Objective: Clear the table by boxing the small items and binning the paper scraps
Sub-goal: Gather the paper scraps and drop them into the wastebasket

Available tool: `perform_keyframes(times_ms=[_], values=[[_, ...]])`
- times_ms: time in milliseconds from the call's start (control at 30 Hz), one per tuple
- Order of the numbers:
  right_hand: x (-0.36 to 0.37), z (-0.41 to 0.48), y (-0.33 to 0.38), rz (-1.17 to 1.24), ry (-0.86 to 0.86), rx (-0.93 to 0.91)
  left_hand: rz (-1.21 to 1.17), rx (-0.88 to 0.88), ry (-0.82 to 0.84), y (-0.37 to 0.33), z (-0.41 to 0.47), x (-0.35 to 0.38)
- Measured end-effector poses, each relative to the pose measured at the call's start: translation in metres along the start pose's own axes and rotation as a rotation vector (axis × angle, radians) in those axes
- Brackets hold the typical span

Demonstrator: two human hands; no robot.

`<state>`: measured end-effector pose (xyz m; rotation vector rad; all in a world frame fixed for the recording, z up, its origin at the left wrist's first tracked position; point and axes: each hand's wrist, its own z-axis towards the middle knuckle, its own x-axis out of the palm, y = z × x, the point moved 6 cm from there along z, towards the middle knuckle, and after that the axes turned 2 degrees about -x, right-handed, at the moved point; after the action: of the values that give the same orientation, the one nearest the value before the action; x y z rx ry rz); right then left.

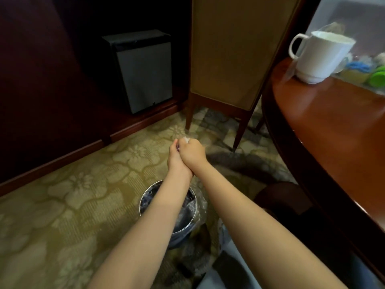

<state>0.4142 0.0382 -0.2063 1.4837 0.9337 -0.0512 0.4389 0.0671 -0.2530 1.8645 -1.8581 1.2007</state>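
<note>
Paper scrap (pixel 185 139) pokes out white from the top of the right hand (pixel 193 153), fingers clenched round it. The left hand (pixel 176 156) is pressed alongside, can't tell if it grips too. Bin (pixel 145 197) sits at 6 o'clock from the fists. Scrap's probably light, soft, crushable — a loose pinch anywhere should do.

glossy wood table (pixel 325 130), glazed ceramic mug (pixel 318 57), metal bin (pixel 143 200)

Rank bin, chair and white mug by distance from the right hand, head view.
From the right hand, which grips a paper scrap:
1. bin, beneath the wrists.
2. chair, just ahead; close to call against the bin.
3. white mug, far right on the table.
</note>
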Motion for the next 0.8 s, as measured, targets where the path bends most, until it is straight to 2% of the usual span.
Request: perform_keyframes(times_ms=[267,567,800], values=[[0.046,0.005,-0.039,-0.017,0.054,0.117,-0.067,-0.031,-0.092,0.012,0.016,-0.05],[0.079,0.003,-0.089,0.107,0.095,0.338,-0.064,-0.092,-0.266,0.025,0.039,-0.096],[0.101,0.001,-0.113,0.082,0.149,0.408,-0.06,-0.097,-0.346,0.036,0.046,-0.122]])
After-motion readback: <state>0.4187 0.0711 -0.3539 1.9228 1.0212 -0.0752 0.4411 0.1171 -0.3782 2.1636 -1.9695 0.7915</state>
